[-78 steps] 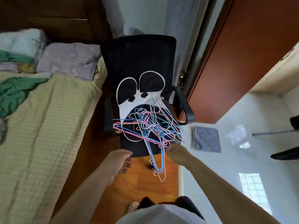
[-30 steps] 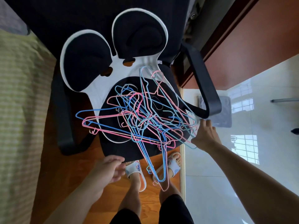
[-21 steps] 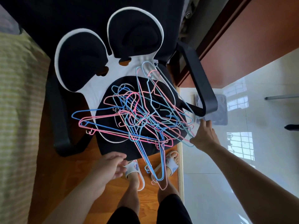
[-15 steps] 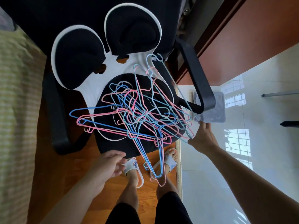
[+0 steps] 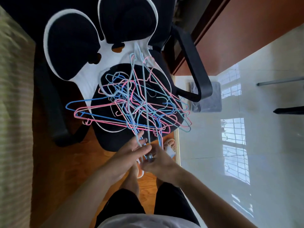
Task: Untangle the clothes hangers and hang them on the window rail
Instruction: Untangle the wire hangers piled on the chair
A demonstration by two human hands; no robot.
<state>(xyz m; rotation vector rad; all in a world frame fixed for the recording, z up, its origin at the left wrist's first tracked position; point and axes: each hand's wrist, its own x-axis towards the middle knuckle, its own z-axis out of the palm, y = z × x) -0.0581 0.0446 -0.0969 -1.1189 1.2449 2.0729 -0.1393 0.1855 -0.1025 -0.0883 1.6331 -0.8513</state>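
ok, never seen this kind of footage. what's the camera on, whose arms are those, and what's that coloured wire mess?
There is no robot here. A person wears a wide-angle camera on the head, so the one view looks down past their own arms, legs and feet.

The coloured wire mess is a tangle of clothes hangers, pink and blue, lying on the cushion of a black office chair. A few hangers stick out over the seat's front edge.

Both hands meet at that near end. The left hand has its fingers stretched out against the hanger wires; the right hand seems to pinch them, though motion blur hides the exact grip. A grey mat lies on the tiled floor.
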